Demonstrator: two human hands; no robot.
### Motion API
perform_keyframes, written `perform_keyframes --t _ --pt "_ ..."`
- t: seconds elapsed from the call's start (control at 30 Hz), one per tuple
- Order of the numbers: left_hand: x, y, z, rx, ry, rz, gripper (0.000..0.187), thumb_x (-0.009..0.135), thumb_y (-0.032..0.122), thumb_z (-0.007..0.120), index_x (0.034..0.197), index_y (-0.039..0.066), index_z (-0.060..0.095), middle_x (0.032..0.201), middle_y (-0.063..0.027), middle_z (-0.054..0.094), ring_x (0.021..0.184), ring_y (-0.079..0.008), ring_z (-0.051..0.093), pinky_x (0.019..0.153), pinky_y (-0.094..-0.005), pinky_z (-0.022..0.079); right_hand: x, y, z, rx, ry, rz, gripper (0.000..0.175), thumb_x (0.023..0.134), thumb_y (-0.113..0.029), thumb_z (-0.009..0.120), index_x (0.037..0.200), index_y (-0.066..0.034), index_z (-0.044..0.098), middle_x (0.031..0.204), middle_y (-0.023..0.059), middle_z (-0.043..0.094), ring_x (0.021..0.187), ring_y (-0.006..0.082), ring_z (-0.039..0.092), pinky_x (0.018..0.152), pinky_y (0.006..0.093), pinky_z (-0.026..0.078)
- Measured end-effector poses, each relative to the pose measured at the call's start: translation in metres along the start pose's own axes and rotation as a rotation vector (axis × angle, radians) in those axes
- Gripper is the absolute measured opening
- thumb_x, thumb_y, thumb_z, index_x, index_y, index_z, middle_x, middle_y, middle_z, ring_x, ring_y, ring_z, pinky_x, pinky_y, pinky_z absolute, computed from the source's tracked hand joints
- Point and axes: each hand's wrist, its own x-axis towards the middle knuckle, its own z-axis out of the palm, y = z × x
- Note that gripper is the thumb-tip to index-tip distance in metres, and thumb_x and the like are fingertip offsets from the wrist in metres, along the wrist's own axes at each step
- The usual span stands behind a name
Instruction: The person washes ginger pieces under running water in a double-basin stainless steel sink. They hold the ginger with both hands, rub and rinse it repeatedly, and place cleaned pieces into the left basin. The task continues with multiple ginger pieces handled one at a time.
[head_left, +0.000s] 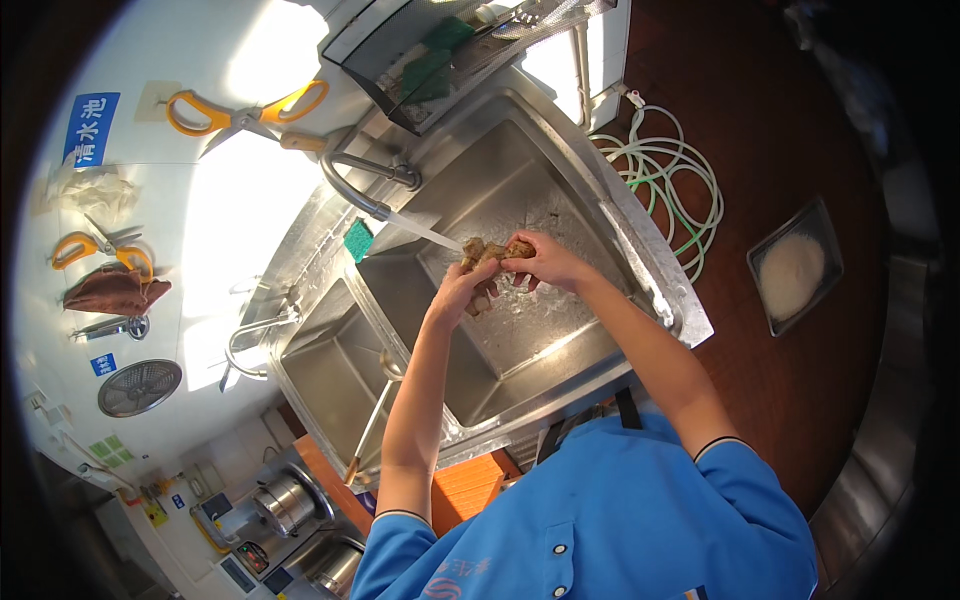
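Observation:
My left hand (457, 291) and my right hand (553, 262) hold a knobbly brown root, apparently ginger (474, 250), between them over the right sink basin (517, 161). The root's right end is in my right fingers; a paler lump shows below my left fingers. From the curved metal faucet (358, 196) a stream of water (424, 229) runs toward the root's upper left end. Both palms and part of the root are hidden by my fingers. Water and small bits lie on the basin floor.
On the basin rim sits a green scouring sponge (358, 240). A long-handled ladle (371, 427) lies across the left basin (322, 360). Orange-handled scissors (244, 120) hang on the wall. A mesh rack (450, 67) stands behind; a coiled hose (675, 187) and a tray (757, 255) are at right.

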Motion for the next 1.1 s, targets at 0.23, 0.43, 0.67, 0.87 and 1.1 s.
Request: perform_keyframes --t 0.23,0.43,0.67,0.87,1.1 --pt "-0.012 -0.017 -0.003 -0.165 0.243 0.039 0.029 0.087 0.031 0.066 0.087 0.002 0.061 0.069 -0.0031 0.056 0.054 -0.0114 0.053 0.045 -0.0265 0.046 0.016 -0.007 0.025 -0.443 0.151 -0.255 0.026 0.080 -0.015 0.071 0.097 -0.0001 0.056 0.078 0.0121 0.063 0.070 0.0200 0.060 0.065 0.0345 0.049" --pt "-0.014 -0.034 0.006 0.011 0.496 0.134 0.030 0.085 0.031 0.070 0.083 0.002 0.062 0.063 -0.0021 0.052 0.048 -0.0113 0.049 0.041 -0.0275 0.041 0.026 0.010 0.045 -0.666 0.262 -0.324 0.030 0.080 -0.017 0.071 0.100 -0.0007 0.056 0.080 0.0166 0.063 0.072 0.0260 0.061 0.068 0.0373 0.049" --pt "-0.005 -0.060 0.016 -0.487 0.644 -0.057 0.039 0.084 0.042 0.069 0.089 0.004 0.063 0.069 -0.0015 0.053 0.051 -0.0139 0.051 0.042 -0.0309 0.043 0.051 0.008 0.034 -0.778 0.138 -0.176 0.032 0.076 -0.025 0.071 0.091 0.0008 0.061 0.080 0.0161 0.065 0.076 0.0297 0.064 0.069 0.0377 0.050" --pt "-0.009 -0.095 0.011 -1.104 0.453 -0.064 0.031 0.090 0.047 0.057 0.099 0.017 0.057 0.082 -0.0015 0.055 0.060 -0.0147 0.051 0.051 -0.0288 0.046 0.080 0.018 0.036 -0.603 0.088 0.083 0.025 0.079 -0.025 0.069 0.081 -0.0014 0.063 0.072 0.0113 0.064 0.064 0.0206 0.062 0.056 0.0331 0.049" --pt "-0.026 -0.135 0.014 -1.208 0.524 -0.034 0.031 0.092 0.045 0.056 0.100 0.015 0.056 0.086 -0.0032 0.056 0.063 -0.0143 0.052 0.051 -0.0295 0.047 0.100 0.049 0.053 -0.069 0.120 0.540 0.018 0.086 -0.026 0.060 0.088 -0.0088 0.063 0.076 0.0048 0.064 0.057 0.0148 0.061 0.045 0.0264 0.049"
